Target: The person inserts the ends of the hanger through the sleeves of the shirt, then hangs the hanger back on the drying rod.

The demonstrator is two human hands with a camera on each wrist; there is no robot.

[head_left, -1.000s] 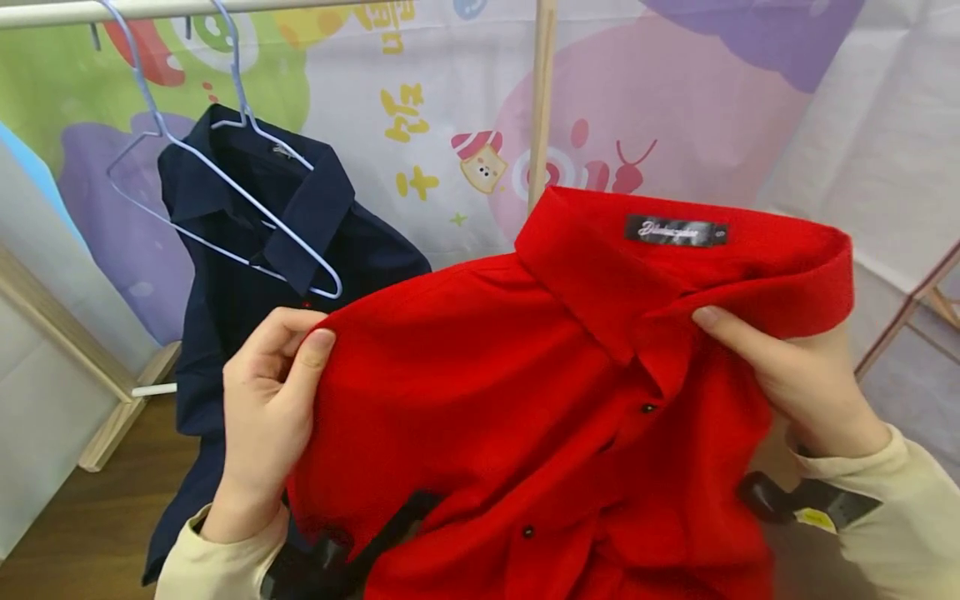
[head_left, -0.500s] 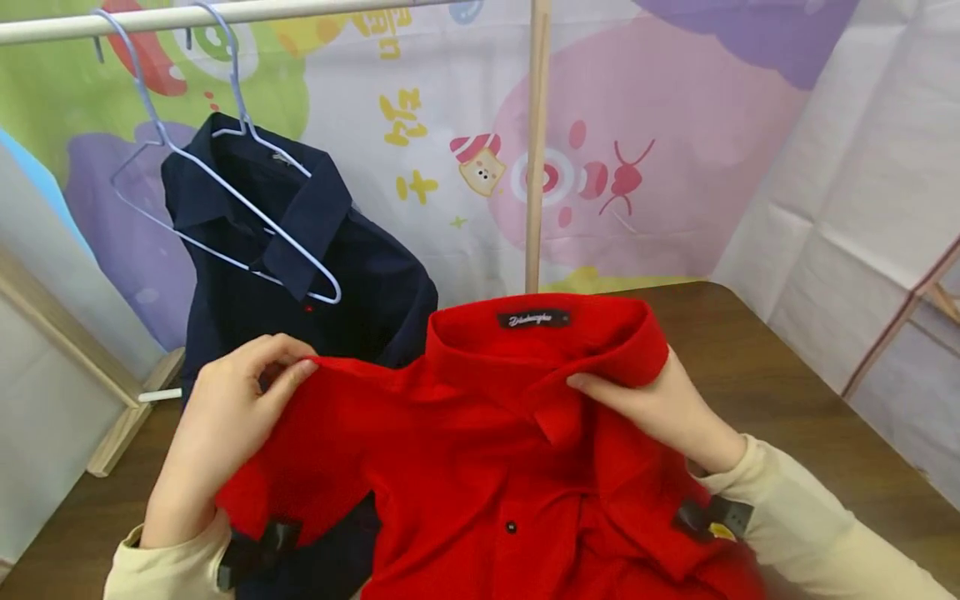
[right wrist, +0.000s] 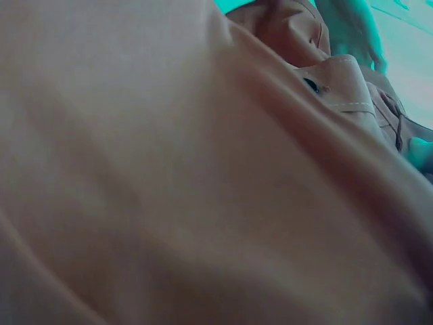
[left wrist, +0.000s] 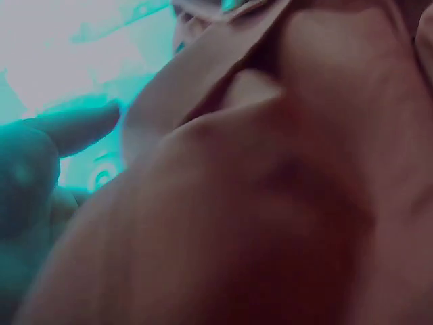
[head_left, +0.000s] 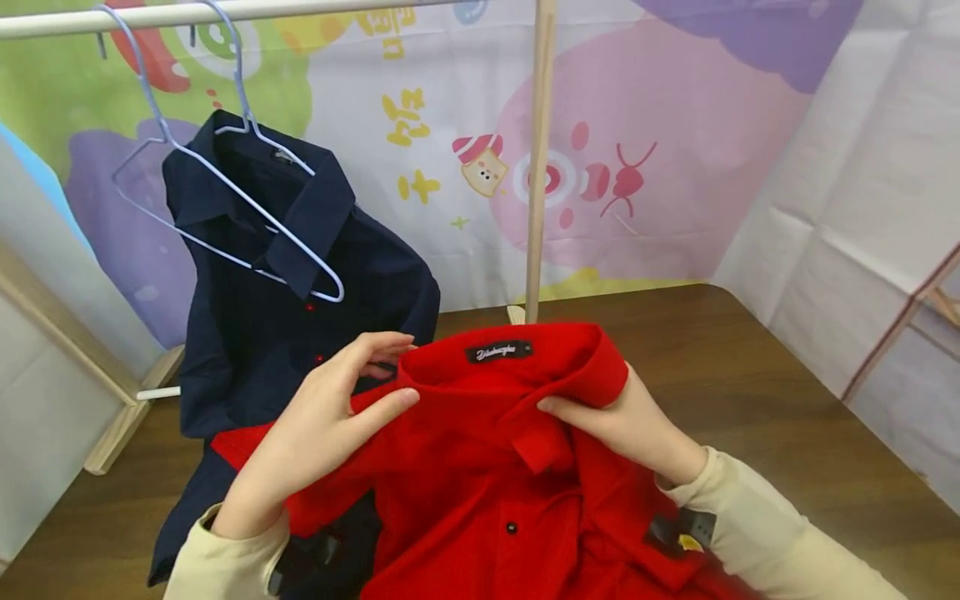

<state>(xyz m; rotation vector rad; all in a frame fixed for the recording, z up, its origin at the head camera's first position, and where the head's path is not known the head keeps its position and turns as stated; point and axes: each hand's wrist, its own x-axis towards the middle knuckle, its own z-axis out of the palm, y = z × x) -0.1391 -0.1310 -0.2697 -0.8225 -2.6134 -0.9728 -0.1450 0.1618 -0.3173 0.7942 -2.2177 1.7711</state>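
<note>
A red button-up shirt (head_left: 465,467) hangs collar-up in front of me in the head view, a black label inside its neck. My right hand (head_left: 637,425) pinches the right side of its collar, thumb in front and fingers hidden behind the cloth. At the collar's left side is my left hand (head_left: 330,425), thumb and fingers spread apart around the collar edge. In the left wrist view a finger (left wrist: 88,128) extends beside the shirt cloth (left wrist: 203,217). Shirt cloth (right wrist: 169,169) fills most of the right wrist view, with a button near the top.
A navy shirt (head_left: 262,358) hangs on a light-blue hanger at the left, and a bare hanger (head_left: 225,187) overlaps it. Both hook over a white rail (head_left: 315,10). A wooden post (head_left: 537,167) rises behind, from the brown table (head_left: 720,358).
The red shirt has come down and leftward. My left hand has let go of the shirt's shoulder and moved right to the collar, while my right hand keeps its hold.
</note>
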